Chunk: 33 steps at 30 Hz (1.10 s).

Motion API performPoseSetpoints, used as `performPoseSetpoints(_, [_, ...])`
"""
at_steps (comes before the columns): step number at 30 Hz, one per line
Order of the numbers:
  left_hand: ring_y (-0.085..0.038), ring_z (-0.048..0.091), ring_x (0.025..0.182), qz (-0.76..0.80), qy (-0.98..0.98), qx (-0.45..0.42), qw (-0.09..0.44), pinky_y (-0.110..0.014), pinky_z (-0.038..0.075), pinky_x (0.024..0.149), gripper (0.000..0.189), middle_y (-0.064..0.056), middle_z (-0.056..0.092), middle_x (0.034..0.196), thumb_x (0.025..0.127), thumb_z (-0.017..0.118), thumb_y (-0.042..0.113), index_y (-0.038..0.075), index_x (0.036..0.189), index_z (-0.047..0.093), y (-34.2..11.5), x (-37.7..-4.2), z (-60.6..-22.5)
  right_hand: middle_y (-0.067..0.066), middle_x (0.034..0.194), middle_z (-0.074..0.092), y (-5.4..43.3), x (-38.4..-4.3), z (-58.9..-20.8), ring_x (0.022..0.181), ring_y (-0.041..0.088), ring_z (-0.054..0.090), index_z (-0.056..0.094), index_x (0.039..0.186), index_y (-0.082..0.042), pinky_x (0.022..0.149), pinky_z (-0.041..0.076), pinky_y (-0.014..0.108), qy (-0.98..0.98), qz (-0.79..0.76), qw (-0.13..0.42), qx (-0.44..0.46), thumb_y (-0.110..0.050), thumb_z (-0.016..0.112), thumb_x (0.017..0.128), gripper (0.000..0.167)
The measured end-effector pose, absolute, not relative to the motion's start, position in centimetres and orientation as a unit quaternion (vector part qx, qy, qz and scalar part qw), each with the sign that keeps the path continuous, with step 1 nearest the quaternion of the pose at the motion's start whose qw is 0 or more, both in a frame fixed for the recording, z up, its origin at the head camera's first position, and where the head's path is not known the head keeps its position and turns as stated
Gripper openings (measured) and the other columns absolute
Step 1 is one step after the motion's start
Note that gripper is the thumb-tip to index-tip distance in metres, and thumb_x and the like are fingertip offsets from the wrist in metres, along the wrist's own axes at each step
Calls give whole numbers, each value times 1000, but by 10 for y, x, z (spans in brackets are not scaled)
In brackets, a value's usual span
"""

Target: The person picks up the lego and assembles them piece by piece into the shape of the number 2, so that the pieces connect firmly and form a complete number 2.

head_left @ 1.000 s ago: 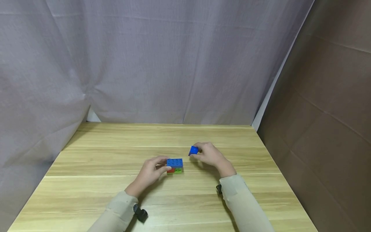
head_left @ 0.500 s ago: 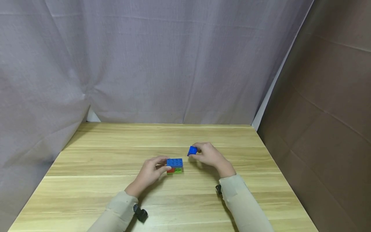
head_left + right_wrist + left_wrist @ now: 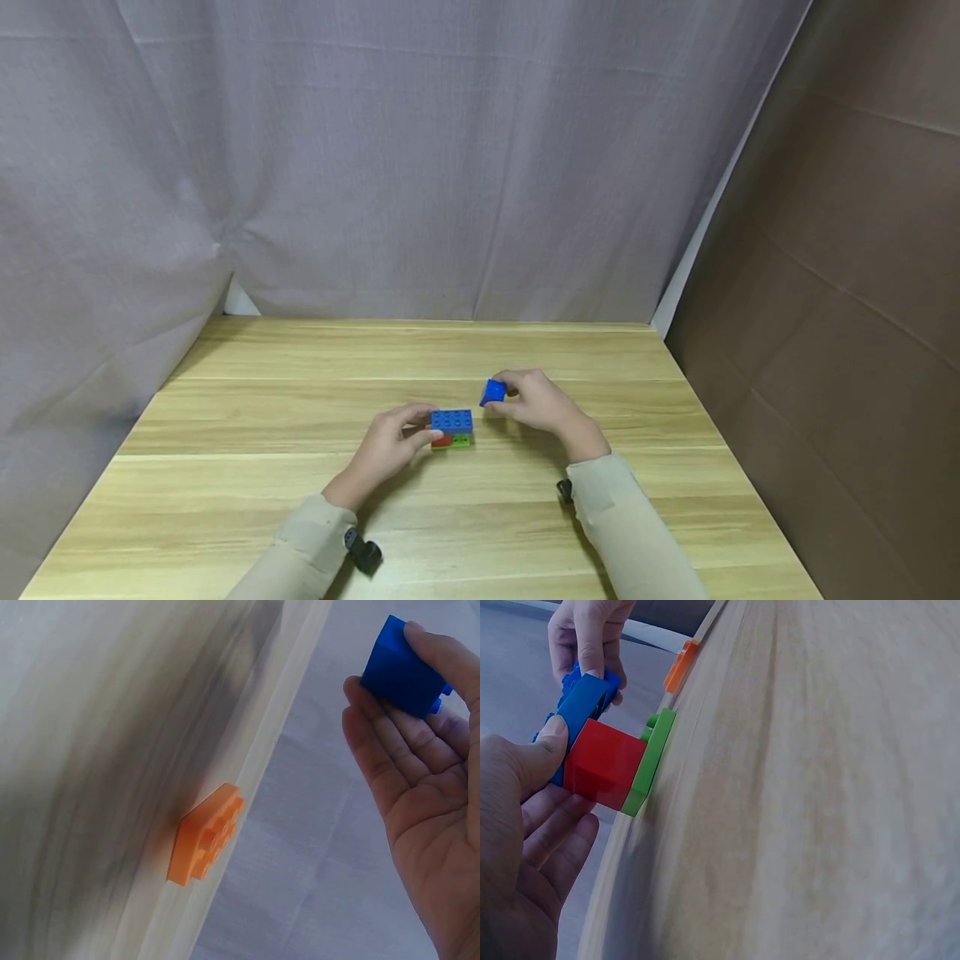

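The fingers of my left hand (image 3: 386, 442) grip the long blue brick (image 3: 452, 421) atop a red brick (image 3: 606, 761) and a green brick (image 3: 649, 765), on the table (image 3: 465, 533) or just over it, I cannot tell which. My right hand (image 3: 542, 402) pinches a small blue brick (image 3: 492, 392), raised near the long one's right end. An orange brick (image 3: 202, 838) lies on the table.
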State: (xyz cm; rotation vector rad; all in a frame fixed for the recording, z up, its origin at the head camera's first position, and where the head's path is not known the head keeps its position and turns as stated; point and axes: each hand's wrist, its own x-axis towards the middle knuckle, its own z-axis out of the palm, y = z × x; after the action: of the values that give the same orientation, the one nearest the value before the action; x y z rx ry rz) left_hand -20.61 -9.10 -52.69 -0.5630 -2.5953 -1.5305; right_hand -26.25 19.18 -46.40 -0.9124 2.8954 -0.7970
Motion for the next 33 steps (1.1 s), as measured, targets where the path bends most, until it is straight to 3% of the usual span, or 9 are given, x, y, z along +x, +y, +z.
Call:
performPoseSetpoints(8, [-12,69,105,-496,-846,-191,42,-28,56,92,43,3,71,118,89,78,31,15,127,68,-91,-207,-528,-9,102,71,189,-261,-462,96,10,67,70,115,-16,88,59,45,911,-273,-13,-310,-39,75,92,33])
performPoseSetpoints(33, [-15,69,106,-494,-848,-188,40,-29,56,92,45,1,71,119,88,79,31,13,128,68,-91,-207,-528,-11,96,72,193,-259,-460,89,7,67,72,106,-17,83,61,40,896,-275,-42,-346,-35,79,89,25])
